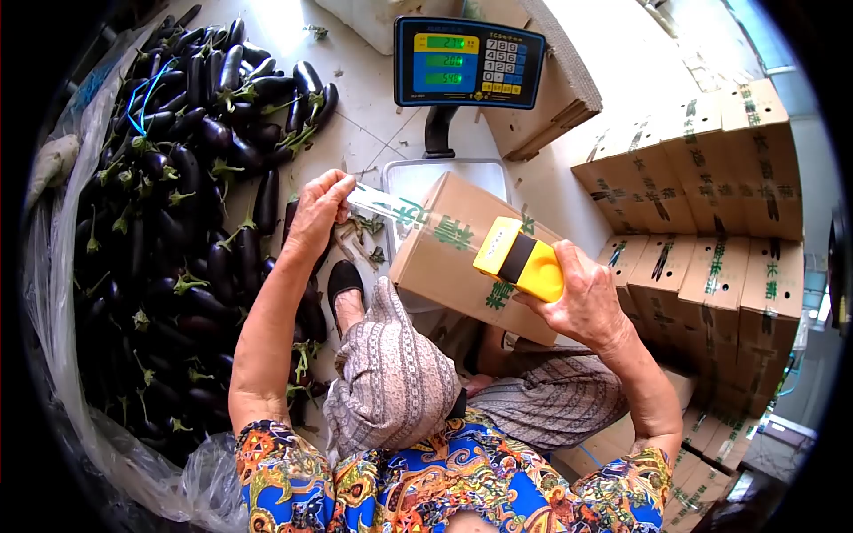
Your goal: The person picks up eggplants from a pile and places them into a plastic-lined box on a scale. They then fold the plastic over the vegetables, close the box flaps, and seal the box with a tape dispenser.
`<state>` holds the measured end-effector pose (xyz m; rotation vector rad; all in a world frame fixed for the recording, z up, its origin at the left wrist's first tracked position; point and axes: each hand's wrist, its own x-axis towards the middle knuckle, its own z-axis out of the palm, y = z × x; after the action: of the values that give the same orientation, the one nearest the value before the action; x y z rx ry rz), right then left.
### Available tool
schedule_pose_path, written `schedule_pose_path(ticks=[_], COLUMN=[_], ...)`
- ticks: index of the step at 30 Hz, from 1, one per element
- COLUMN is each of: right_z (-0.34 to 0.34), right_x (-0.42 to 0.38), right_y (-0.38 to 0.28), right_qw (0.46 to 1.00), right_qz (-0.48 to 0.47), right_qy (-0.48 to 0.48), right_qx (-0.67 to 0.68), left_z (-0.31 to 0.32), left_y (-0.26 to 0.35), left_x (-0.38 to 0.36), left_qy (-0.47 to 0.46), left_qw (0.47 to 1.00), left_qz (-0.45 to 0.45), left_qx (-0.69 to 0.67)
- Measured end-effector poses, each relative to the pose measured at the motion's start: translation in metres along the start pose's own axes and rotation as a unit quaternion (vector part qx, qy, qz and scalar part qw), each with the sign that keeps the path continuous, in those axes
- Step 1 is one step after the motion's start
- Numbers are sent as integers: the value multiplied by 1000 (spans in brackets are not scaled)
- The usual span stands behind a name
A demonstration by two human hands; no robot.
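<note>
A cardboard box [418, 266] rests tilted over the platform of a weighing scale [395, 169], close in front of my knees. Clear packing tape [382, 202] with green print runs along the box top, and its loose end sticks out past the left edge. My left hand [322, 206] pinches that loose end. In my right hand [582, 298] is a yellow tape dispenser [538, 271] with a dark band, held at the right part of the box top. Whether its blade touches the tape cannot be made out.
A large heap of eggplants [204, 222] lies at the left on plastic sheeting [58, 266]. The scale's display [469, 64] stands behind the platform with green digits lit. Stacked taped boxes [711, 178] fill the right side, and flattened cardboard [546, 98] leans behind the scale.
</note>
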<state>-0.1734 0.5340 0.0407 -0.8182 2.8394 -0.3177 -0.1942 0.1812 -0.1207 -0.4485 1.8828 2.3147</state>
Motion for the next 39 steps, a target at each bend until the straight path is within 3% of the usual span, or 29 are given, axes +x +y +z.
schedule_pose_path(ticks=[6,12,20,21,25,32,39], right_z=[4,10,21,22,25,26,29], right_x=[14,27,38,39,42,44,47], right_y=[-9,-16,-20,-19,-19,-17,-19], right_qw=[999,998,994,994,995,995,996], right_qz=[6,8,21,19,17,14,11], right_qy=[-20,-40,-78,-77,-75,-76,-67], right_qx=[-24,-47,-70,-70,-63,-65,-55], left_z=[-3,-4,3,6,29,62,62], left_y=[-12,-32,-94,-95,-129,-153,-167], left_x=[7,10,26,24,26,21,29], left_qy=[41,70,134,114,86,53,-17], left_qw=[997,996,959,959,956,953,947], left_qz=[48,36,145,111,112,157,80], left_qx=[49,42,204,236,256,255,311])
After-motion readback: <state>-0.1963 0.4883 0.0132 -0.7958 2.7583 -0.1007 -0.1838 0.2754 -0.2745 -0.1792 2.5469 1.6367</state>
